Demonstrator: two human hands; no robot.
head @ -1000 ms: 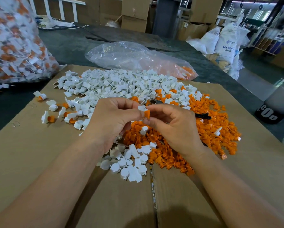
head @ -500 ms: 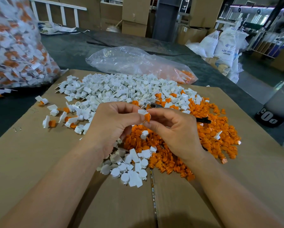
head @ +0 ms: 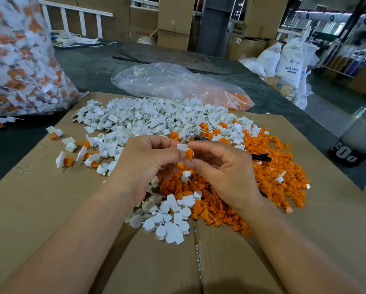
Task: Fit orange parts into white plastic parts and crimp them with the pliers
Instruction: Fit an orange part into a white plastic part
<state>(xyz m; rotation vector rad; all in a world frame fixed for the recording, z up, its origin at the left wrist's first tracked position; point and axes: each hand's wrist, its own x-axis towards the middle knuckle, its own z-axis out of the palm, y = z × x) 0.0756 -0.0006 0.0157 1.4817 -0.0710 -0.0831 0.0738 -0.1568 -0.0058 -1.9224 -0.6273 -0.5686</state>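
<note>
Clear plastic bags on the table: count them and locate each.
2. A stuffed bag at far left; a nearly empty bag behind the pile of white parts. Others may be hidden.

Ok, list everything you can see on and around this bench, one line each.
white part: one, white, pinched by left hand
orange part: one, orange, pinched by right hand, against the white part
white pile: many, white, far half of the cardboard
orange pile: many, orange, right side of cardboard
pliers: one, black handles, on the piles behind the right hand
fitted pieces: several, white with orange, left of the piles
cardboard: one sheet, brown, under the piles
clear bag: one, see-through, behind the piles
full bag: one, clear, white-and-orange contents, far left
left hand: one, bare, centre
right hand: one, bare, centre
</note>
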